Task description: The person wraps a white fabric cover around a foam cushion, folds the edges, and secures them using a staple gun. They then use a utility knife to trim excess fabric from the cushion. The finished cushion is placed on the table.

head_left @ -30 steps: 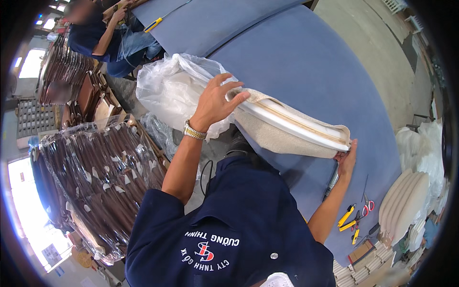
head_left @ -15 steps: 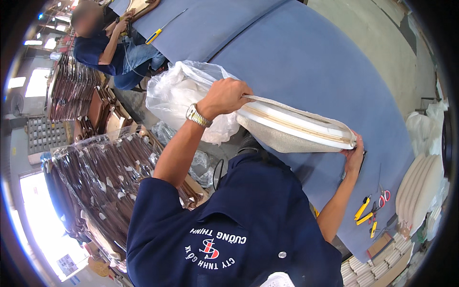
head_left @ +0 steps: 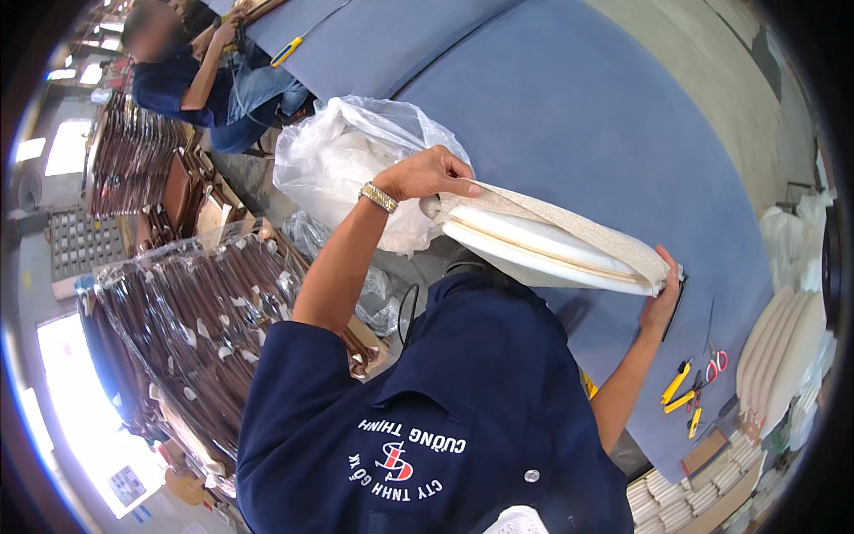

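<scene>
A seat cushion (head_left: 543, 247) is held up on edge between my hands, its white foam and thin wooden board showing inside a beige fabric cover (head_left: 569, 221). My left hand (head_left: 433, 173), with a metal watch at the wrist, pinches the cover's edge at the cushion's left end. Round the right end my right hand (head_left: 660, 289) is closed, with fingers on the fabric and the board's tip. The cover's upper flap lies partly over the foam. A dark, thin object beside my right wrist is too hidden to name.
Below the cushion spreads a blue-covered table (head_left: 605, 116). Scissors (head_left: 716, 363) and yellow cutters (head_left: 676, 383) lie at right, near stacked beige cushions (head_left: 778, 347). A clear plastic bag (head_left: 334, 169) stands left, beyond wrapped brown frames (head_left: 191, 329). A co-worker (head_left: 191, 84) sits far left; a yellow-handled screwdriver (head_left: 286, 51) lies nearby.
My left hand has shifted slightly and draws the cover's edge further over the foam. The cushion's right end has dropped a little with my right hand, and its left end is now more visible.
</scene>
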### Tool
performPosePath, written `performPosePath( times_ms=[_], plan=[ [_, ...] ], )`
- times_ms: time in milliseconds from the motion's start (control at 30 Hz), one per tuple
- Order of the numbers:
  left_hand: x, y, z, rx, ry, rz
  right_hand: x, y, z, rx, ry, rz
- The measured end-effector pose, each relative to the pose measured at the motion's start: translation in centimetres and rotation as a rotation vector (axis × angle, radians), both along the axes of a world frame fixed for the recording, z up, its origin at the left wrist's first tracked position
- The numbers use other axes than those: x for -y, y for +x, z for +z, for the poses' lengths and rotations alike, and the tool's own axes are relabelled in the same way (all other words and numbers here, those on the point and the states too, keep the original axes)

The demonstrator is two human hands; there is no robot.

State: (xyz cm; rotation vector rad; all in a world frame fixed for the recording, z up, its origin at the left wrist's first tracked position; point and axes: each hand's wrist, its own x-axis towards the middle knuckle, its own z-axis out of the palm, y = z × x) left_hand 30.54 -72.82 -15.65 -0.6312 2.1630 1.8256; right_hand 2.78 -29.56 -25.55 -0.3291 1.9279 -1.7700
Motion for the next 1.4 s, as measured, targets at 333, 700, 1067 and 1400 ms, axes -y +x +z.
performPosePath(
  times_ms=[333, 700, 1067, 1400],
  plan=[
    [-2.3, 3.3, -1.3, -0.237, 0.111, 0.474, 1.4, -0.2, 0.9, 0.029, 0.085, -0.121],
    [-8.9, 6.1, -4.3, -0.522, -0.012, 0.689, 2.6, -0.7, 1.5, 0.121, 0.115, -0.214],
    [-5.7, 4.6, -8.6, -0.469, 0.206, 0.755, 3.5, -3.3, 1.1, 0.030, 0.278, -0.154],
    [2.1, -5.9, -3.4, -0.210, -0.154, 0.769, 2.3, -2.7, 8.9, -0.006, 0.489, -0.010]
  ],
)
